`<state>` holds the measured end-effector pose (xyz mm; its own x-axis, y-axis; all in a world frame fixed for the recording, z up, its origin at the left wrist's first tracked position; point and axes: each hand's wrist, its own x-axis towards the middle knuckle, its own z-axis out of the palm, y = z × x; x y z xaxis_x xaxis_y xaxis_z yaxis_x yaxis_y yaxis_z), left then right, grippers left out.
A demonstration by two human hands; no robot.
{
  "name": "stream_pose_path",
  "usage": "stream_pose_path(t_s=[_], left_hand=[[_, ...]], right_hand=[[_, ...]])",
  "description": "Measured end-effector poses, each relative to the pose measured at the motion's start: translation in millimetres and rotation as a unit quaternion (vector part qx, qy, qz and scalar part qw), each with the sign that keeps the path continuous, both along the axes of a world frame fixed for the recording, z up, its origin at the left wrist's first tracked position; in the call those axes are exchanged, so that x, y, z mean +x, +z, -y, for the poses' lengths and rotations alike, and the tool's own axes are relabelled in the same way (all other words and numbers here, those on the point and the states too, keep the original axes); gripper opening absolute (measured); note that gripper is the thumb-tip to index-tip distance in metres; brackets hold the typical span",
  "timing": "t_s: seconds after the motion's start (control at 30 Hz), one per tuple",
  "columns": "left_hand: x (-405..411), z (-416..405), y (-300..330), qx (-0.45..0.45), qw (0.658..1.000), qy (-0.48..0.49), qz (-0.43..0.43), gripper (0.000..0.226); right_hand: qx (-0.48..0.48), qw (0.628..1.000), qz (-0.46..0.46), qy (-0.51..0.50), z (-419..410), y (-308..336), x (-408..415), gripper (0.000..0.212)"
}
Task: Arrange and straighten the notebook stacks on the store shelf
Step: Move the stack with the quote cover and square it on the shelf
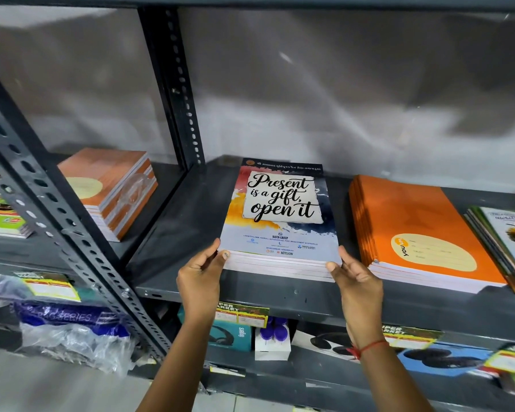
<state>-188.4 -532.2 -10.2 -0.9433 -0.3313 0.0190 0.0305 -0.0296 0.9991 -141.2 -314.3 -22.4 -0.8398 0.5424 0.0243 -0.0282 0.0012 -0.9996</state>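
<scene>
A stack of notebooks with a "Present is a gift, open it" cover lies on the dark grey shelf, in the middle. My left hand grips the stack's near left corner, thumb on the cover. My right hand holds the near right corner from the side. An orange notebook stack lies to the right, with a gap between the two stacks. Further right is a stack with green spines, partly cut off by the frame edge.
An upright perforated metal post divides the shelf; left of it sits an orange-brown notebook stack. A slanted post crosses the left foreground. Below are boxed goods, price tags and plastic-wrapped packs.
</scene>
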Motion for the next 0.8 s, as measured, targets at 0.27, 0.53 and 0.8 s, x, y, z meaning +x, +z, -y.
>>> stream_pose_path(t_s=[0.27,0.53,0.8], left_hand=[[2.5,10.4,-2.2,-0.018,0.998,-0.065,-0.007,0.038],[5.8,8.7,-0.2,0.014,0.999,-0.045,-0.028,0.038],[6.2,9.8,-0.6,0.002,0.998,-0.039,-0.046,0.039]], right_hand=[[0.017,1.0,0.018,0.005,-1.1,-0.6,5.3,0.05],[0.054,0.998,0.015,-0.007,-0.3,-1.7,8.2,0.045],[0.07,0.997,0.012,-0.027,1.9,-1.0,9.8,0.042]])
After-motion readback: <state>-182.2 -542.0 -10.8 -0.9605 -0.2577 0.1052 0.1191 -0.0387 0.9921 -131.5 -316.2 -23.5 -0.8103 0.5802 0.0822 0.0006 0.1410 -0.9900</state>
